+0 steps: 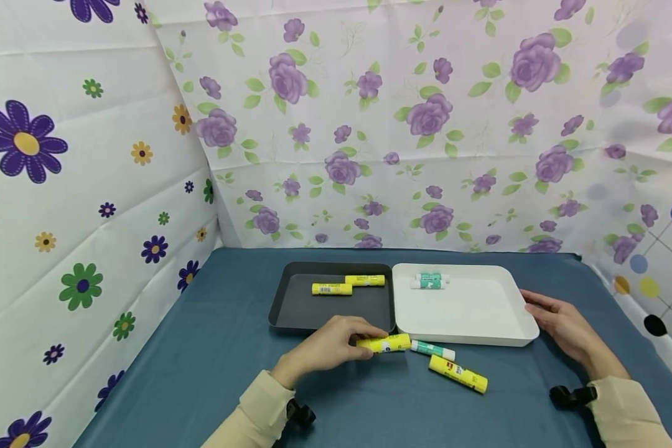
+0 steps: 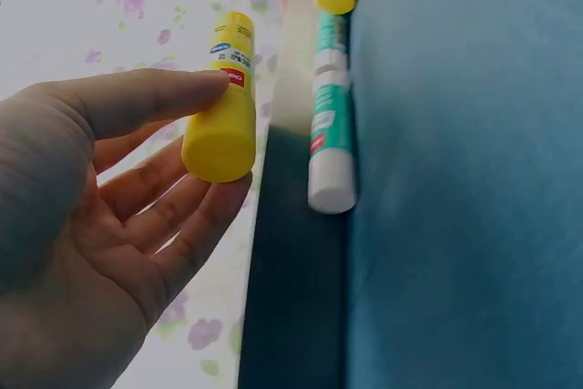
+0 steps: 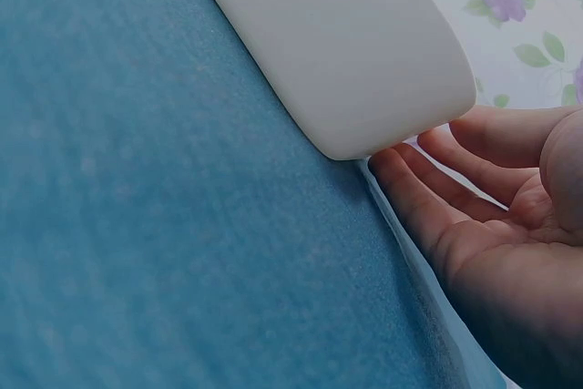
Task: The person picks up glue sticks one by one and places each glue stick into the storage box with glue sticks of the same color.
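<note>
My left hand [image 1: 330, 343] pinches a yellow glue stick [image 1: 392, 343] between thumb and fingers, raised over the front of the two trays. In the left wrist view that same glue stick [image 2: 221, 138] shows its rounded yellow end toward me. A green-and-white glue stick [image 1: 434, 350] lies on the cloth just beyond its right end, and another yellow glue stick [image 1: 458, 374] lies slantwise nearer to me. My right hand [image 1: 565, 330] touches the right edge of the white tray [image 1: 481, 311]. In the right wrist view its extended fingers [image 3: 414, 193] meet the tray's corner.
Left of the white tray, a dark grey tray [image 1: 297, 311] holds two yellow glue sticks [image 1: 332, 289]. Two green-and-white glue sticks [image 1: 430, 284] lie in the white tray. Blue cloth [image 1: 213, 373] covers the table, with flowered sheets [image 1: 336, 124] behind and at the sides.
</note>
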`<action>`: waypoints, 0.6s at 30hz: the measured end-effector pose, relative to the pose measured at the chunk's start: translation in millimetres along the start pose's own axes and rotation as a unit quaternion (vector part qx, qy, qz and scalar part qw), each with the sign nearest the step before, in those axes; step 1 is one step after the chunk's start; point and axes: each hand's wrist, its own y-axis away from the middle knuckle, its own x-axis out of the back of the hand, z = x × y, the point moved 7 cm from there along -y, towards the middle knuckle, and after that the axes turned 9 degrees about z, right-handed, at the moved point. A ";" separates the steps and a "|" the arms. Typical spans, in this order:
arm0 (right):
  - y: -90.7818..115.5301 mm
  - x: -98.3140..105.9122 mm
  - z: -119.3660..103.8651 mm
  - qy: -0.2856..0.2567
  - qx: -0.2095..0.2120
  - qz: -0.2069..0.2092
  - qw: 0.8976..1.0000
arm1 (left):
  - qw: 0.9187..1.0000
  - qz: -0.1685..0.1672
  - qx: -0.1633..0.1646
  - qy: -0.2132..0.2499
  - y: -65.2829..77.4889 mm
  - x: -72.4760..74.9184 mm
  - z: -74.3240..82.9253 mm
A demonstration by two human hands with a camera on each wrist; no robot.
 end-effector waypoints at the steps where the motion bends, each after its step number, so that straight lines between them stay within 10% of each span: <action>1: 0.0 0.0 0.0 -0.001 0.000 -0.001 1.000 | 1.000 0.006 0.000 0.004 0.4 3.8 -0.1; 18: -1.2 -0.9 0.7 0.016 -0.001 0.000 1.000 | 0.998 0.066 0.013 0.001 3.5 37.1 -2.5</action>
